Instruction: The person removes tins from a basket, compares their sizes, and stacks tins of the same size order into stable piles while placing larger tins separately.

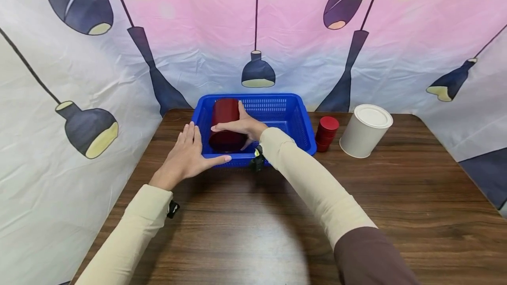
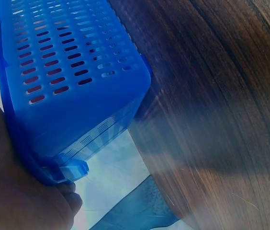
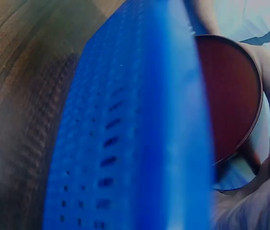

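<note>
A blue plastic basket with slotted walls stands toward the back of the table. Inside its left part, a dark red canister appears tilted, one round end facing the front wall. My right hand grips the canister from the right, its thumb and fingers spread around it. In the right wrist view the canister's round end shows behind the basket's rim. At the basket's front left corner, my left hand rests with fingers straight and thumb along the front rim. The left wrist view shows the basket's wall beside that hand.
Right of the basket, a small red stacked-looking container stands beside a larger white can with a lid. The brown wooden table extends toward me. Behind it hangs a cloth printed with lamps.
</note>
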Tool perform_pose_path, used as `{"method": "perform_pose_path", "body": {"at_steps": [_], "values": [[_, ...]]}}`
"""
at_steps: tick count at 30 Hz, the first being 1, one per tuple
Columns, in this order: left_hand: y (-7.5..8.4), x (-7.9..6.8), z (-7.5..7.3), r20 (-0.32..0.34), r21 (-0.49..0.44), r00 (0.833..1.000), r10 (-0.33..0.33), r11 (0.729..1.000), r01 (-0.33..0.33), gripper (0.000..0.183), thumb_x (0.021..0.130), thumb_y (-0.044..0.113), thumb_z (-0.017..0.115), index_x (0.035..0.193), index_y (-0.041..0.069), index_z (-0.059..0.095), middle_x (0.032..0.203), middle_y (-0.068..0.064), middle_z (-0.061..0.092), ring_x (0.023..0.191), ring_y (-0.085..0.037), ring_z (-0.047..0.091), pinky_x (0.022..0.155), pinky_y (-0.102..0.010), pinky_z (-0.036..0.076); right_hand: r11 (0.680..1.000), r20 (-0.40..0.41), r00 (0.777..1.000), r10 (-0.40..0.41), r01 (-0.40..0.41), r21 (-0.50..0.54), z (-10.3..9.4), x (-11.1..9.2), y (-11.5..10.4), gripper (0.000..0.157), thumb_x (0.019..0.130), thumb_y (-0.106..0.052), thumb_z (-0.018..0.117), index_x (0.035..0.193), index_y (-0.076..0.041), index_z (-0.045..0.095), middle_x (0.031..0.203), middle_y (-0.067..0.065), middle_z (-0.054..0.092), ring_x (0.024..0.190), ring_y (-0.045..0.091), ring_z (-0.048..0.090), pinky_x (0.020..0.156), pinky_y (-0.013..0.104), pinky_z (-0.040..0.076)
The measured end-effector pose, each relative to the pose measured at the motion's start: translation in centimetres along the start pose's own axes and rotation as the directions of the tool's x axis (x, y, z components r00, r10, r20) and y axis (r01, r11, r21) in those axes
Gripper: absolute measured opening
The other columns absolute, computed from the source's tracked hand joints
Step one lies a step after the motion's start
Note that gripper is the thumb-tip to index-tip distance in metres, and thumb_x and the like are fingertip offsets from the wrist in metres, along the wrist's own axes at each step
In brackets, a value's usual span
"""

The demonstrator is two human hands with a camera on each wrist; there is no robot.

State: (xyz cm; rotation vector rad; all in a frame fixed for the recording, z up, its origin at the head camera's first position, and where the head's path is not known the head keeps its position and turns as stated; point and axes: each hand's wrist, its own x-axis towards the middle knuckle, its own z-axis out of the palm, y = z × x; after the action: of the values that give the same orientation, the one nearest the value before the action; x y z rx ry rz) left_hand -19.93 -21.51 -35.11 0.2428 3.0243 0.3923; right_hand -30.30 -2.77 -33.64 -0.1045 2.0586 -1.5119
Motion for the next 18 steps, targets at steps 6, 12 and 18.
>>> {"method": "perform_pose_path", "body": {"at_steps": [6, 12, 18], "values": [[-0.1, 0.1, 0.1, -0.001, 0.002, 1.0, 0.003, 1.0, -0.003, 0.139, 0.076, 0.093, 0.045, 0.155, -0.014, 0.003, 0.164, -0.031, -0.009, 0.151, -0.047, -0.01, 0.122, -0.059, 0.001, 0.999, 0.008, 0.998, -0.054, 0.054, -0.001, -1.3, -1.6, -0.9, 0.136, 0.074, -0.044, 0.089, 0.157, -0.047, -0.018, 0.162, 0.008, 0.02, 0.131, 0.041, 0.045, 0.086, 0.069, 0.052], [-0.2, 0.1, 0.2, -0.001, 0.0, 1.0, 0.001, 1.0, -0.001, 0.14, 0.076, 0.093, 0.045, 0.156, -0.013, 0.003, 0.164, -0.03, -0.009, 0.151, -0.047, -0.01, 0.121, -0.06, 0.001, 0.993, -0.007, 0.993, -0.117, 0.117, -0.035, -2.6, -3.1, -1.6, 0.131, 0.075, -0.044, 0.088, 0.158, -0.049, -0.014, 0.157, 0.007, 0.028, 0.127, 0.039, 0.049, 0.075, 0.063, 0.058], [-0.2, 0.1, 0.1, 0.003, 0.007, 1.0, -0.006, 1.0, 0.006, 0.14, 0.076, 0.094, 0.044, 0.156, -0.013, 0.001, 0.164, -0.03, -0.01, 0.151, -0.046, -0.01, 0.122, -0.059, 0.001, 0.985, -0.002, 0.988, -0.156, 0.156, -0.069, -4.2, -5.4, -2.4, 0.13, 0.074, -0.046, 0.088, 0.158, -0.049, -0.012, 0.154, 0.009, 0.031, 0.124, 0.038, 0.051, 0.071, 0.057, 0.06]]}}
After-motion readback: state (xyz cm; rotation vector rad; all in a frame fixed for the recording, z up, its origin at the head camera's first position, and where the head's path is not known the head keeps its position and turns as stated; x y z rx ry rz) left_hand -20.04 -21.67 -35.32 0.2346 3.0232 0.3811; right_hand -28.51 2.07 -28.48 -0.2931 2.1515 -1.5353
